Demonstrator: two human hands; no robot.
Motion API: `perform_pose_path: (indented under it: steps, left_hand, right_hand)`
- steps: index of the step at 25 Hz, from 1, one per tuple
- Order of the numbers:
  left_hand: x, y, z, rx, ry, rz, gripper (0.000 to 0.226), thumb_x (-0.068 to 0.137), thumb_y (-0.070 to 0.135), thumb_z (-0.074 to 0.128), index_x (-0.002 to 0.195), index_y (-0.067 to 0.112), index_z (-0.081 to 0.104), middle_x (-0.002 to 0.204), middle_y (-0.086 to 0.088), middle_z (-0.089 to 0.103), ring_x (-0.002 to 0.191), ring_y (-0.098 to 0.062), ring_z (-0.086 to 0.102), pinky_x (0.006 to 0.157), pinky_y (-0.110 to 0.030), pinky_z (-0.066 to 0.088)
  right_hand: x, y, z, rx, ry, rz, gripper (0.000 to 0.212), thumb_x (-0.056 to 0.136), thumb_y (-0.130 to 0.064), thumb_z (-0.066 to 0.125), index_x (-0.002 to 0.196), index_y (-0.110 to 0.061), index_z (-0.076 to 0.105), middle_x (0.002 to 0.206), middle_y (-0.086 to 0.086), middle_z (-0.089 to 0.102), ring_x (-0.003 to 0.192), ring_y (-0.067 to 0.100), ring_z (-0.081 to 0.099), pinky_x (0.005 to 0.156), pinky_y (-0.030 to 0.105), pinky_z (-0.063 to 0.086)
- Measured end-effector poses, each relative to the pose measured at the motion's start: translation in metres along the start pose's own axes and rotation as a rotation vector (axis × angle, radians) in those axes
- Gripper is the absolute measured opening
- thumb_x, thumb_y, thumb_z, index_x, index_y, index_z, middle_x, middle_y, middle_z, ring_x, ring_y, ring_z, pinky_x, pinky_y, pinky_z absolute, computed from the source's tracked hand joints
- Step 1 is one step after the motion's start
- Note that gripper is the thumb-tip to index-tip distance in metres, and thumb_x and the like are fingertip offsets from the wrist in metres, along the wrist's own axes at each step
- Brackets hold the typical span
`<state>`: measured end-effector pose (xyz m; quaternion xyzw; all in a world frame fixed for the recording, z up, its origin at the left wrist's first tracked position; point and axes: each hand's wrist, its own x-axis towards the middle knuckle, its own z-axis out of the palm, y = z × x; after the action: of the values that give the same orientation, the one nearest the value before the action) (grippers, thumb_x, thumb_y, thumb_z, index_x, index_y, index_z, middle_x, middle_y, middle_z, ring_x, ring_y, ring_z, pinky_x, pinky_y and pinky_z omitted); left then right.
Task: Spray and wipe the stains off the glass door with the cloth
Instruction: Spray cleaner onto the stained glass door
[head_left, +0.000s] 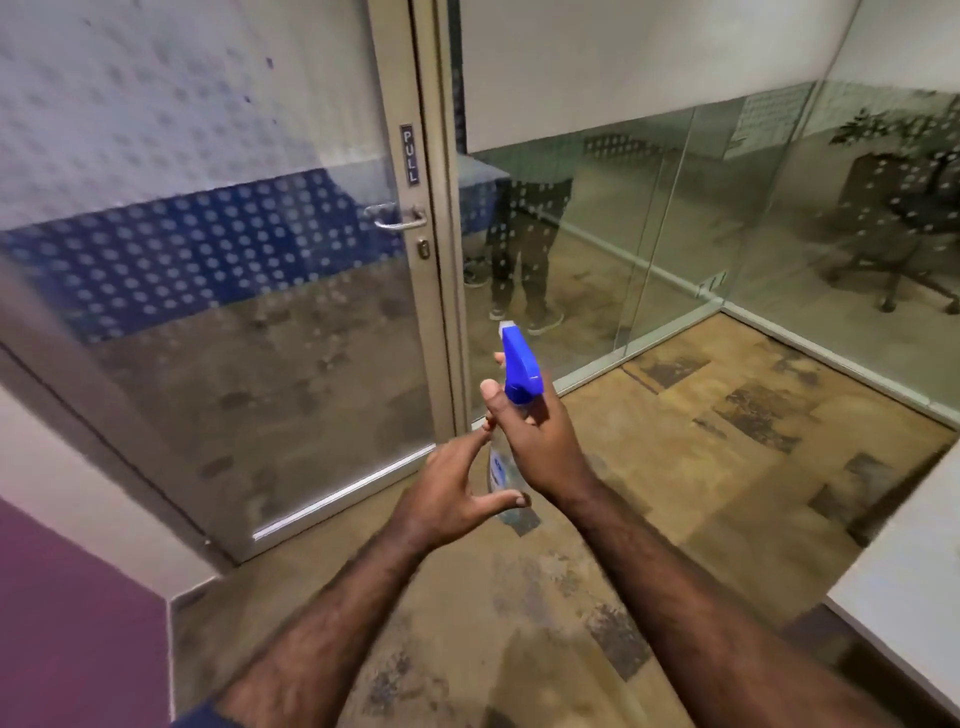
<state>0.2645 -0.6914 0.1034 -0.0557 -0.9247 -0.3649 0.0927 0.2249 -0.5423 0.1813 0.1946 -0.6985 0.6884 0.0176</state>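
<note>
The glass door (208, 322) fills the left half of the view, with a dotted frosted band, a metal handle (397, 218) and a PULL sign on its frame. A clear spray bottle with a blue trigger head (519, 371) is upright in front of me, nozzle toward the glass. My right hand (540, 441) is closed around its neck. My left hand (457, 493) is beside the bottle's body, fingers spread, fingertips at or near the bottle; I cannot tell if it grips. No cloth is in view.
A fixed glass partition (675, 234) runs to the right of the door, reflecting a standing person's legs and an office chair. Patterned carpet (701, 467) covers the floor. A white table edge (904, 597) juts in at the right; a purple wall (67, 623) stands at the lower left.
</note>
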Motion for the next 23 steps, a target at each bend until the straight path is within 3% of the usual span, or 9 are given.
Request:
perform_pose_path:
  steps: [3, 5, 7, 9, 13, 17, 23]
  left_hand:
    - [-0.021, -0.039, -0.040, 0.026, 0.062, -0.026, 0.103, 0.075, 0.085, 0.068, 0.158, 0.030, 0.042, 0.159, 0.011, 0.052, 0.145, -0.011, 0.047, 0.122, -0.036, 0.039]
    - [-0.031, -0.060, -0.063, 0.019, 0.117, -0.056, 0.095, 0.080, 0.078, 0.069, 0.159, 0.031, 0.042, 0.159, 0.013, 0.051, 0.146, -0.009, 0.045, 0.121, -0.031, 0.036]
    - [-0.036, -0.081, -0.079, 0.042, 0.153, -0.070, 0.089, 0.087, 0.078, 0.061, 0.159, 0.031, 0.041, 0.160, 0.013, 0.050, 0.147, -0.009, 0.044, 0.124, -0.035, 0.036]
    - [-0.038, -0.100, -0.091, 0.055, 0.193, -0.101, 0.087, 0.091, 0.081, 0.049, 0.160, 0.029, 0.041, 0.161, 0.011, 0.049, 0.148, -0.010, 0.043, 0.125, -0.036, 0.035]
    - [-0.025, -0.132, -0.118, 0.145, 0.279, -0.124, 0.085, 0.097, 0.082, 0.031, 0.158, 0.025, 0.044, 0.157, 0.007, 0.053, 0.146, -0.009, 0.044, 0.128, -0.040, 0.031]
    - [0.014, -0.176, -0.165, 0.321, 0.388, -0.099, 0.074, 0.104, 0.070, 0.035, 0.156, 0.019, 0.048, 0.159, 0.008, 0.052, 0.149, -0.004, 0.042, 0.129, -0.042, 0.028]
    - [0.109, -0.224, -0.270, 0.650, 0.602, -0.096, 0.070, 0.105, 0.060, 0.042, 0.154, 0.011, 0.050, 0.162, -0.006, 0.051, 0.155, -0.020, 0.042, 0.130, -0.047, 0.026]
  right_hand:
    - [0.007, -0.005, 0.052, 0.009, -0.041, -0.019, 0.027, 0.104, -0.037, 0.072, 0.117, -0.057, 0.061, 0.114, 0.008, 0.068, 0.088, 0.028, 0.071, 0.088, 0.044, 0.063]
    - [0.012, -0.008, 0.081, 0.012, -0.063, -0.035, 0.028, 0.100, -0.047, 0.071, 0.114, -0.068, 0.060, 0.120, 0.014, 0.065, 0.106, 0.041, 0.068, 0.097, 0.057, 0.059]
    - [0.020, -0.008, 0.104, 0.003, -0.096, -0.048, 0.029, 0.099, -0.051, 0.070, 0.114, -0.073, 0.057, 0.121, 0.014, 0.065, 0.106, 0.044, 0.067, 0.098, 0.061, 0.059]
    - [0.032, -0.005, 0.121, -0.004, -0.130, -0.052, 0.029, 0.100, -0.051, 0.070, 0.114, -0.073, 0.057, 0.118, 0.015, 0.069, 0.091, 0.042, 0.070, 0.092, 0.057, 0.063]
    - [0.072, 0.005, 0.156, 0.007, -0.152, -0.073, 0.024, 0.098, -0.053, 0.070, 0.117, -0.064, 0.060, 0.108, 0.005, 0.073, 0.069, 0.020, 0.073, 0.081, 0.054, 0.064]
    - [0.130, 0.014, 0.191, 0.078, -0.156, -0.081, 0.018, 0.099, -0.047, 0.072, 0.114, -0.054, 0.067, 0.096, 0.017, 0.072, 0.058, 0.017, 0.066, 0.071, 0.050, 0.061]
    - [0.237, 0.008, 0.239, 0.179, -0.114, -0.153, 0.014, 0.092, -0.055, 0.072, 0.105, -0.056, 0.067, 0.093, 0.005, 0.073, 0.060, 0.024, 0.066, 0.060, 0.047, 0.061]
